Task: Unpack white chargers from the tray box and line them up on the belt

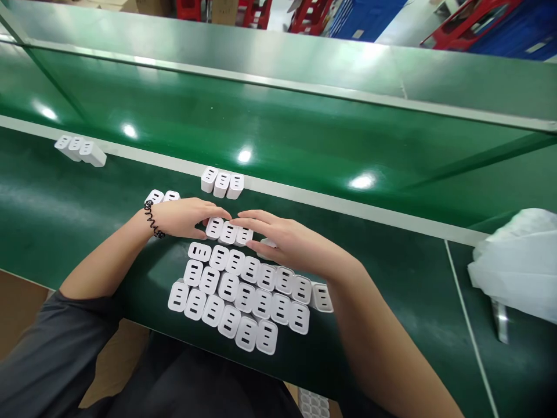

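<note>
Several white charger blocks with dark port slots stand on the green table. My left hand, with a black coil band on its wrist, curls around the left end of a short row of chargers. From the right side, my right hand closes on the same row, its fingers reaching over the far edge and its thumb in front. Another charger is partly hidden under my right hand. Nearer to me, uneven rows of chargers stand close together, ports facing up.
Three chargers stand against the back ledge, and three more lean at the far left. Two chargers show behind my left wrist. A white plastic bag lies at the right. Beyond the green barrier are red stools and blue crates.
</note>
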{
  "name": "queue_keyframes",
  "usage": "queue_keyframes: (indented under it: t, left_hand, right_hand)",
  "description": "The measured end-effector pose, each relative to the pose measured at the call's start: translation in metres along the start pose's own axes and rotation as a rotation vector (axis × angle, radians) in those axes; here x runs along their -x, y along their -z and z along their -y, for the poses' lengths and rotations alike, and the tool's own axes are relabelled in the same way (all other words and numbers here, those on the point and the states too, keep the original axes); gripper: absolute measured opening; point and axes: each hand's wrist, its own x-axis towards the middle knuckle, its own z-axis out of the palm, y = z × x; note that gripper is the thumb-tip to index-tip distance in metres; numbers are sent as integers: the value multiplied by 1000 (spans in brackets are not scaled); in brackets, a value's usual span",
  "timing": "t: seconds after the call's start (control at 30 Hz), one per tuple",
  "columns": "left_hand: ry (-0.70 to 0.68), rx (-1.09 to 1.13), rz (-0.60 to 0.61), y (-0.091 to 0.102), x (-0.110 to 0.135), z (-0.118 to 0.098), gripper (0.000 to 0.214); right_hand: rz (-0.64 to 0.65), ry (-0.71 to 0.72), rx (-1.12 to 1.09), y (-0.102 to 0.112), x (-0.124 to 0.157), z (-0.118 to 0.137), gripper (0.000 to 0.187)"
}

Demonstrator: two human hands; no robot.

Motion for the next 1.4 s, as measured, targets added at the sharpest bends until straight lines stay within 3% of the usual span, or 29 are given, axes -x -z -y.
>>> queue_keyframes:
  t: [0.2, 0.37, 0.57, 0.77, 0.97, 1.4]
  left_hand:
    - [0, 46, 1, 1, 0, 6, 58]
    - [-5, 46, -1, 2, 1, 6, 57]
    - [5, 33, 44, 1, -4, 2, 57]
    - [-1, 55, 42, 0, -5, 1, 56]
    - [-2, 41, 29, 0, -7, -1, 56]
    - [-37, 51, -116, 3, -2, 6, 47]
  right_hand:
    - [-183, -176, -37, -2, 56, -25, 46]
    - [-168, -361, -107, -6, 85, -46, 50]
    - [-79, -314, -305, -13, 68, -45, 47]
    - [-105, -236, -366, -23, 54, -39, 43]
    - [-160, -282, -353, -30, 51, -38, 46]
    - [-168, -229, -365, -32, 53, -45, 39]
